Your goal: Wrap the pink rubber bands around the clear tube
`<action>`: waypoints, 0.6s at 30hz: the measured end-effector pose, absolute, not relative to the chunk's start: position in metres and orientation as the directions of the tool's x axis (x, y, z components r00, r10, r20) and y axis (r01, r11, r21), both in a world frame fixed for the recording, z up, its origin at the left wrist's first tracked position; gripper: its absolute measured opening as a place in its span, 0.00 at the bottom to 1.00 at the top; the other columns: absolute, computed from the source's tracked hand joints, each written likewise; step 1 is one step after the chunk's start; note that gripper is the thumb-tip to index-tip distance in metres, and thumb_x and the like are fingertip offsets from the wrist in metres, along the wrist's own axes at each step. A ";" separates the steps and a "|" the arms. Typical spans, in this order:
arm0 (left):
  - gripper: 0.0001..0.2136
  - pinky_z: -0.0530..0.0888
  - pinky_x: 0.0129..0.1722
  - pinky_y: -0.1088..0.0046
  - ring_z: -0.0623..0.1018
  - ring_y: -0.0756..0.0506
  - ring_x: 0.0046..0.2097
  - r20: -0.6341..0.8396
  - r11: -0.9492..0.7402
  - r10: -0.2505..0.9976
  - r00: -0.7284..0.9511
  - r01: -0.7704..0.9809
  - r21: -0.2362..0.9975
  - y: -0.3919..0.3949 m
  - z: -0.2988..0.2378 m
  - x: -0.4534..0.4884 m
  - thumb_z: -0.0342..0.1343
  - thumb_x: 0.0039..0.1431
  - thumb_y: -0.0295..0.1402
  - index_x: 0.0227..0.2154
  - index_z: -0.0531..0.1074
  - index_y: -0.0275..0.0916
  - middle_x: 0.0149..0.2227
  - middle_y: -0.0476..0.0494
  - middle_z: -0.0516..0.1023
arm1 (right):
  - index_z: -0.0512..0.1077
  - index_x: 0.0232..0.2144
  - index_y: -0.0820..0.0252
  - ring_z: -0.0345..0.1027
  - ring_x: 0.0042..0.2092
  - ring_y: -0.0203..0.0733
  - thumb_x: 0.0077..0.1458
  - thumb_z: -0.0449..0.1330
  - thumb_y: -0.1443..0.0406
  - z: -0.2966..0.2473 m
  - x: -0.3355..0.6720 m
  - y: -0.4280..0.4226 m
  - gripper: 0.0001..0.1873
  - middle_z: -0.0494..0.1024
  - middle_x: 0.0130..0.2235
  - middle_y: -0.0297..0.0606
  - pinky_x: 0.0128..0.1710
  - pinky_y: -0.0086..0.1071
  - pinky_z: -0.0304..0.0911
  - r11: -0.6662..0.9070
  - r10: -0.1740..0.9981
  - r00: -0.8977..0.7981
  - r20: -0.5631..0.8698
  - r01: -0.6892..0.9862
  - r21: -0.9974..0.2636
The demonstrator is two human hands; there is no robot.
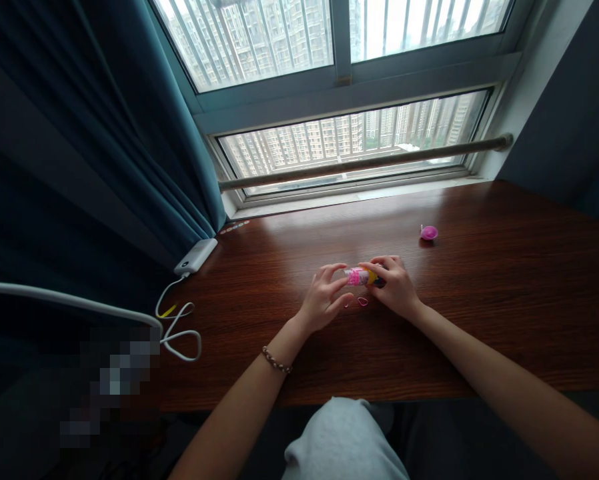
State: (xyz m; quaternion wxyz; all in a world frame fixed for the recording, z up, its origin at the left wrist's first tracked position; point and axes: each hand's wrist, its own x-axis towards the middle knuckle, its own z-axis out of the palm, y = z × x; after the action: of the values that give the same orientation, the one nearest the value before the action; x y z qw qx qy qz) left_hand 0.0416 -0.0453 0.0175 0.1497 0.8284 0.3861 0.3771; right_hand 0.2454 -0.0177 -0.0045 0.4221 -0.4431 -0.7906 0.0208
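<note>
A small clear cylindrical container, with pink pieces showing inside and a yellow and dark printed part, lies on its side at the middle of the brown table. My right hand is closed around its right end. Beside the left end is my left hand, fingers spread and curved, the fingertips at or just touching the container; nothing is visible in its grip. Just below the container, a small pink loop lies on the wood, with another pink bit partly hidden by my left fingers. Farther back sits a round, shiny pink piece with a small pale tab.
The wooden table runs up to a barred window. At the left edge are a white power bank, a looped white cable and a small yellow strip. A blue curtain hangs beside them.
</note>
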 end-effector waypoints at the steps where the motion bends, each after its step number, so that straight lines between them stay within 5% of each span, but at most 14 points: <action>1: 0.13 0.59 0.55 0.58 0.62 0.41 0.54 0.497 -0.655 0.754 0.429 0.544 0.524 -0.045 0.017 0.042 0.48 0.57 0.38 0.43 0.72 0.43 0.53 0.41 0.64 | 0.72 0.44 0.51 0.57 0.43 0.47 0.44 0.60 0.69 -0.005 0.246 -0.018 0.21 0.70 0.40 0.39 0.45 0.40 0.60 0.603 0.720 -0.250 0.648 0.688 -0.404; 6: 0.16 0.65 0.50 0.64 0.68 0.45 0.48 0.523 -0.581 0.811 0.260 0.463 0.669 -0.042 0.011 0.043 0.40 0.62 0.35 0.37 0.74 0.40 0.46 0.41 0.69 | 0.71 0.45 0.53 0.58 0.43 0.47 0.44 0.60 0.68 -0.003 0.245 -0.019 0.21 0.70 0.40 0.39 0.45 0.39 0.60 0.621 0.715 -0.274 0.644 0.672 -0.404; 18: 0.07 0.68 0.47 0.65 0.71 0.46 0.45 0.626 -0.600 0.773 0.100 0.434 0.672 -0.046 0.024 0.042 0.51 0.56 0.33 0.34 0.72 0.40 0.42 0.43 0.73 | 0.71 0.45 0.54 0.60 0.43 0.46 0.45 0.61 0.66 0.002 0.243 -0.020 0.21 0.71 0.40 0.40 0.45 0.39 0.61 0.628 0.716 -0.256 0.649 0.644 -0.438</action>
State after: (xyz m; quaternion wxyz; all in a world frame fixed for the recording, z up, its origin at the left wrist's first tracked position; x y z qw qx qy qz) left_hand 0.0422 -0.0462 0.0240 0.1615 0.7238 0.4170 0.5256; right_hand 0.2434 -0.0202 0.0023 0.4330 -0.4295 -0.7914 0.0419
